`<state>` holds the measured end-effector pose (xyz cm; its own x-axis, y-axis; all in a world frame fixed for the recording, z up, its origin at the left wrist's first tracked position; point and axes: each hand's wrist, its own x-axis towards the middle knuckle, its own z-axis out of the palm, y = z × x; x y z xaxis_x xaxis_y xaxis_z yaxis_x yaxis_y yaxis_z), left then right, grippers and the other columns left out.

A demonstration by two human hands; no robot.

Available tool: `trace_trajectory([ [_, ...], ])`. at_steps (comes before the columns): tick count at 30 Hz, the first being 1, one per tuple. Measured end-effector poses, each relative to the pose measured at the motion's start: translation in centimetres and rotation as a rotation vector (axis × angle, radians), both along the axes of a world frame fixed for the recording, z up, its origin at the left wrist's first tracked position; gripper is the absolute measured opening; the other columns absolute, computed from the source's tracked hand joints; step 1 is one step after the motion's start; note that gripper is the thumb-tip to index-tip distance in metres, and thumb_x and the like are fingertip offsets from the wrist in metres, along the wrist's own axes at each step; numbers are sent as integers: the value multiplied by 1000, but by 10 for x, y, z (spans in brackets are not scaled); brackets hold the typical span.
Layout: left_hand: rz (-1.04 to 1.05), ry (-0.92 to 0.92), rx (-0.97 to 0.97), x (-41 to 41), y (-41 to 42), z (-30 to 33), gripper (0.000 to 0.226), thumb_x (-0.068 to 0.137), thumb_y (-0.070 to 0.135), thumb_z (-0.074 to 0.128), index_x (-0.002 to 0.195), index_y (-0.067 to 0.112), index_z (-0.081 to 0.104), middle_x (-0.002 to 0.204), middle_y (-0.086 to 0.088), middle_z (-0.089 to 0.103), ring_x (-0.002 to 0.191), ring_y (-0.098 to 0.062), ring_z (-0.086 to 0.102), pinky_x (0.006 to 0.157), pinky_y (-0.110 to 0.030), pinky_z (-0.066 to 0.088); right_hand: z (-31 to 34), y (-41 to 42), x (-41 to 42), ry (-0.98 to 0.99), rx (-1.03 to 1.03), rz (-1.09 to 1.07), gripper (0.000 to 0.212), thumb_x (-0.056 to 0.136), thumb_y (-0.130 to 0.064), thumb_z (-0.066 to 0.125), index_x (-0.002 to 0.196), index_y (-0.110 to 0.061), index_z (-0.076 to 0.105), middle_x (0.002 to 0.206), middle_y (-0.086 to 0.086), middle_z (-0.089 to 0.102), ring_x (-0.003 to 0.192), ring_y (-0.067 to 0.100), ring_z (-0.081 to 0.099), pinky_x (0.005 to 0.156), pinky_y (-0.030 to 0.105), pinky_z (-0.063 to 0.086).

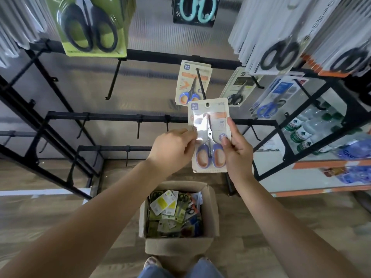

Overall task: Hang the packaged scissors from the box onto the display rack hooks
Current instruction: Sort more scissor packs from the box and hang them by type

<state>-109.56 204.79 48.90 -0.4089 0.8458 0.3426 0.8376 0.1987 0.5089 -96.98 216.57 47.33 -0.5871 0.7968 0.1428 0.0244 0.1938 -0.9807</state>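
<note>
**Blister pack held up below the hook**

Much of the frame is hard to read. The print on the held scissors pack (208, 135) is blurred: a blue logo square at its top left and an orange band across the card show, but no word can be made out. Glare on the clear blister hides part of the blades. The left hand (172, 151) pinches the pack's left edge, its fingertips partly hidden behind the card; the right hand (236, 147) grips the right edge, thumb on the front. The pack sits upright at centre frame, its hang hole just below the tip of a black hook (200, 83). A matching pack (191, 83) hangs on that hook, its lettering likewise illegible.

At the top of the frame, the green pack (90, 27) and the teal-handled scissors (197, 9) are cut off by the edge. At lower centre the cardboard box (208, 215) stands on the wooden floor, open, with jumbled packages whose labels cannot be read. At right, bottles (301, 129) with green labels lie behind the display rack (120, 117).
</note>
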Motion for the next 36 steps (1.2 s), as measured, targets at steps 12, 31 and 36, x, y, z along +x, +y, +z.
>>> trace_trajectory([
  [12, 76, 74, -263, -28, 34, 5, 26, 94, 13, 40, 99, 10, 65, 94, -8, 64, 84, -28, 59, 69, -34, 48, 10, 35, -77, -370, 273, -110, 53, 97, -5, 43, 146, -21, 31, 97, 4, 65, 73, -3, 52, 62, 10, 37],
  [31, 371, 119, -849, -26, 48, -49, 17, 93, 14, 45, 104, 9, 58, 84, -4, 49, 77, -22, 50, 60, -30, 41, -75, 90, -60, -1028, 464, 448, 27, 92, -6, 46, 116, -7, 58, 130, 16, 53, 114, 32, 52, 84, 32, 46],
  [36, 389, 85, -1012, -7, 40, -138, 16, 92, 11, 46, 100, 8, 60, 84, -7, 54, 84, -27, 55, 66, -34, 40, -162, 101, -8, -1117, 534, 546, 31, 94, -9, 45, 123, -5, 57, 123, 17, 57, 108, 34, 55, 84, 33, 45],
])
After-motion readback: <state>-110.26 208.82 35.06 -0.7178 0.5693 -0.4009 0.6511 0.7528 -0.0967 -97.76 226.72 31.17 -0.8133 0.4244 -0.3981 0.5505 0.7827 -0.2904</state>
